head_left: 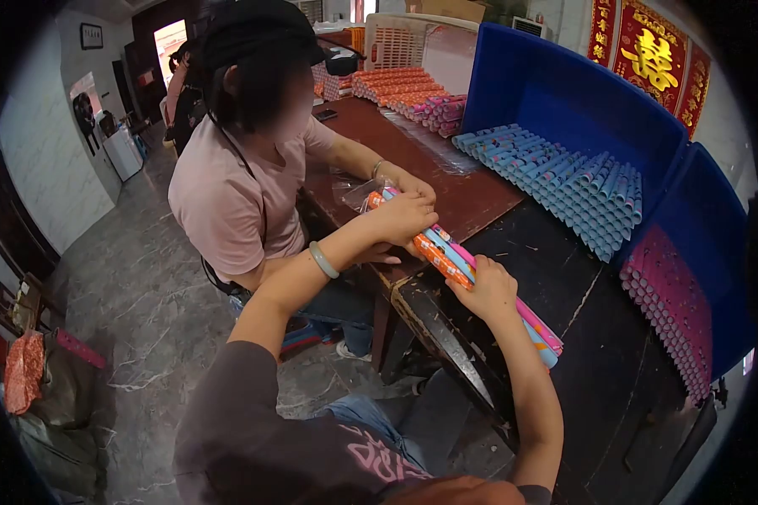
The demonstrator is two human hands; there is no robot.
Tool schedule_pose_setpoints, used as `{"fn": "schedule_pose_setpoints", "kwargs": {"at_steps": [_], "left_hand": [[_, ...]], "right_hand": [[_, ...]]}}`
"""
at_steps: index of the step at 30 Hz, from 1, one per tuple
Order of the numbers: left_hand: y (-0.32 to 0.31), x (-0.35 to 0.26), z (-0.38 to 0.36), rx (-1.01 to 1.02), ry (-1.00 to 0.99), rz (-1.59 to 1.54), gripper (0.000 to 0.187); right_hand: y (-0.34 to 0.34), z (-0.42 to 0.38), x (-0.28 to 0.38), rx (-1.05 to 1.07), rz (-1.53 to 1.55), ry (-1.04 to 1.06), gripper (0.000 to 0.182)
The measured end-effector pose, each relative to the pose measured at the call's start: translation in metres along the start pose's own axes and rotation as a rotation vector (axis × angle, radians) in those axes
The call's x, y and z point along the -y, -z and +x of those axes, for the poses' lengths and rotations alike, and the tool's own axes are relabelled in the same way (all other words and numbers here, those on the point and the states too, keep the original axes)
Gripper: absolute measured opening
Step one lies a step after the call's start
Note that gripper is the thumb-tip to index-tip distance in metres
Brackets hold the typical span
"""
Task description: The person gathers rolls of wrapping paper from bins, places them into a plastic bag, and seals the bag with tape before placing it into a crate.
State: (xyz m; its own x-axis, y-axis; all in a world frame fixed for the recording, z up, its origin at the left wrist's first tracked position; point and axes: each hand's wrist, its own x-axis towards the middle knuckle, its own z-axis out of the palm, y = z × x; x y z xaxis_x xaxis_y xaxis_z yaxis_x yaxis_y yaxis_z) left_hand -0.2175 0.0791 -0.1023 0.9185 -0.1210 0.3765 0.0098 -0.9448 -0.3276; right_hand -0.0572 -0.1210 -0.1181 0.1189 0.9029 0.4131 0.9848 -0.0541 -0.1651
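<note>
A bunch of long tubes (pixel 448 256) slants across the middle of the frame: orange with white marks, light blue and bright pink. The left hand (pixel 406 216) curls around the upper end; the right hand (pixel 491 289) grips lower down.

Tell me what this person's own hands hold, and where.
A bundle of colourful tubes: the right hand holds it around the middle; the left hand lies over its far end, its grip partly hidden.

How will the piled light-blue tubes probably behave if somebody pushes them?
The piled light-blue tubes may roll apart, being round and stacked. They are probably light, since they look hollow, and fairly stiff, since they lie straight.
</note>
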Motion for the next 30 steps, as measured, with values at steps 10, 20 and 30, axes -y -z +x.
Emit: {"fn": "schedule_pose_setpoints", "kwargs": {"at_steps": [10, 20, 30], "left_hand": [[-0.002, -0.066, 0.035, 0.131, 0.122, -0.212, 0.066], [0.014, -0.049, 0.036, 0.057, -0.25, -0.547, 0.088], [-0.024, -0.117, 0.074, 0.081, -0.277, -0.745, 0.065]], "right_hand": [[0.03, -0.044, -0.025, 0.1, -0.025, -0.047, 0.061], [0.068, -0.133, -0.04, 0.133, -0.097, -0.114, 0.062], [0.075, -0.153, -0.041, 0.07, -0.106, -0.118, 0.06]]}}
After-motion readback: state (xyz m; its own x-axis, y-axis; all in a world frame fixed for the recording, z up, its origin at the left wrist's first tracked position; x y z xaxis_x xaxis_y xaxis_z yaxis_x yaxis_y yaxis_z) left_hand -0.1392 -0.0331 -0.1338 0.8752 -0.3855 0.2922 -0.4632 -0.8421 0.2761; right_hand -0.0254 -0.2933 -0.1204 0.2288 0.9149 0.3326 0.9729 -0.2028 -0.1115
